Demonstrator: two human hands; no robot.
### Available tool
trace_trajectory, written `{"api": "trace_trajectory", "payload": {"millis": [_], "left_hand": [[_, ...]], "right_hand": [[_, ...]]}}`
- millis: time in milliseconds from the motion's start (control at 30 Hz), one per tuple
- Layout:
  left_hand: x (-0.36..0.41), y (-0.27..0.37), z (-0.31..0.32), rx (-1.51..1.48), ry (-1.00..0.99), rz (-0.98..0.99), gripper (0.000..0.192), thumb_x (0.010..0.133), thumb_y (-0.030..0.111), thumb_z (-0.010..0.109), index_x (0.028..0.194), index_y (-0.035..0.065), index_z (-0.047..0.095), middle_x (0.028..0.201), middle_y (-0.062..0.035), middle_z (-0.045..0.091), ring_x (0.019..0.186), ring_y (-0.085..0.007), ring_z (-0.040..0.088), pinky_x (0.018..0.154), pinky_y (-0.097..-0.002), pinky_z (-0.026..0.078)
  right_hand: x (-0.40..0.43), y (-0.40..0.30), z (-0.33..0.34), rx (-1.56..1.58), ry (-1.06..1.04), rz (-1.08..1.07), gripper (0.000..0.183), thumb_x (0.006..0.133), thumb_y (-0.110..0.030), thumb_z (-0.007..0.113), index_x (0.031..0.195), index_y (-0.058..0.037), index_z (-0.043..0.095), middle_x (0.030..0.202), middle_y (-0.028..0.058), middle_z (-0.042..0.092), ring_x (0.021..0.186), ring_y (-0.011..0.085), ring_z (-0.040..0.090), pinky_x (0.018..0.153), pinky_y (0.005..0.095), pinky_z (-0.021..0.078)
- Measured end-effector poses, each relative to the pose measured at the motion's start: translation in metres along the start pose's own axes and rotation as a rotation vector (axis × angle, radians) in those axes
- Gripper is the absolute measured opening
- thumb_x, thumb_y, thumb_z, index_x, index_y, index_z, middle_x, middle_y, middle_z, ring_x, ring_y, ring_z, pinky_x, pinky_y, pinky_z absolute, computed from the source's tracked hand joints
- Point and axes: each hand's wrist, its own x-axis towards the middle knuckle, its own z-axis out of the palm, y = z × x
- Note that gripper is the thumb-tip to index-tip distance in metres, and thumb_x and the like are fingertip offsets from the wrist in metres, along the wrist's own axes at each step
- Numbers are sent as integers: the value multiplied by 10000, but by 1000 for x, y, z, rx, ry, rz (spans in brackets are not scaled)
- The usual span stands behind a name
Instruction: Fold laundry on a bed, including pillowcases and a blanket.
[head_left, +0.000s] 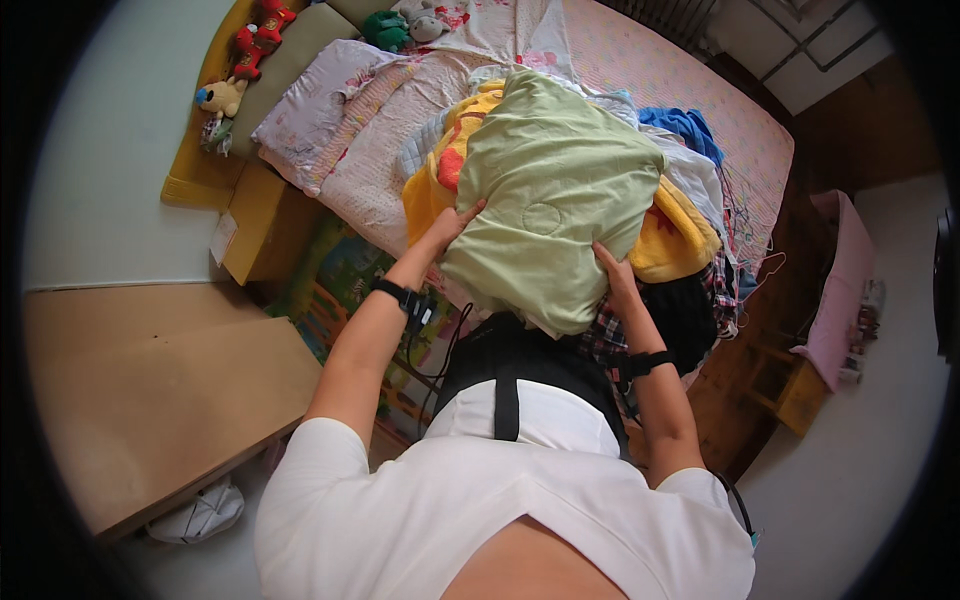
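Note:
A pale green cushion or folded quilt (555, 180) with a stitched circle lies before me, over a heap of cloth. My left hand (456, 223) grips its left edge, thumb on top and the other fingers hidden beneath. At its lower right side my right hand (616, 271) holds the edge in the same way, fingers underneath out of sight. Yellow towelling cloth with orange patches (675, 232) shows on both sides under the green piece. Next to my right hand lie a black cloth (681, 311) and some plaid fabric (604, 330).
The heap rests on a bed (667, 75) with a pink patterned cover. Blue cloth (684, 129) and clothes hangers (763, 264) lie at its right. A pillow (322, 105) and plush toys (427, 22) are farther back. A brown tabletop (172, 397) stands at my left.

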Motion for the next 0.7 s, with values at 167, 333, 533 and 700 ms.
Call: {"api": "trace_trajectory", "payload": {"millis": [167, 333, 533, 700], "left_hand": [[-94, 6, 10, -271, 129, 33, 717, 829, 536, 691, 1282, 1, 540, 1081, -92, 662, 911, -164, 642, 777, -322, 520], [-170, 8, -14, -514, 121, 11, 618, 866, 474, 676, 1245, -3, 567, 1063, -83, 675, 866, -162, 665, 732, -331, 544], [-216, -12, -83, -503, 261, 94, 586, 878, 460, 668, 1232, 1, 584, 1048, -95, 672, 856, -177, 658, 736, -335, 537], [-204, -37, -145, -435, 338, 100, 570, 909, 468, 620, 1243, 8, 580, 1073, -91, 664, 911, -172, 642, 779, -324, 516]], "right_hand": [[-56, -41, 28, -89, -98, -140, 805, 786, -313, 767, 1386, 46, 369, 1302, 152, 522, 1144, 236, 542, 943, 339, 446], [-94, -51, 62, -164, -248, -231, 737, 792, -279, 766, 1343, 49, 402, 1246, 138, 548, 1097, 211, 561, 917, 308, 456], [-117, -42, 132, -223, -395, -306, 760, 794, -229, 778, 1371, 42, 363, 1286, 139, 524, 1150, 217, 532, 968, 314, 434], [-100, -30, 189, -217, -465, -304, 733, 806, -172, 773, 1374, 36, 359, 1299, 138, 517, 1158, 217, 530, 977, 320, 433]]}}
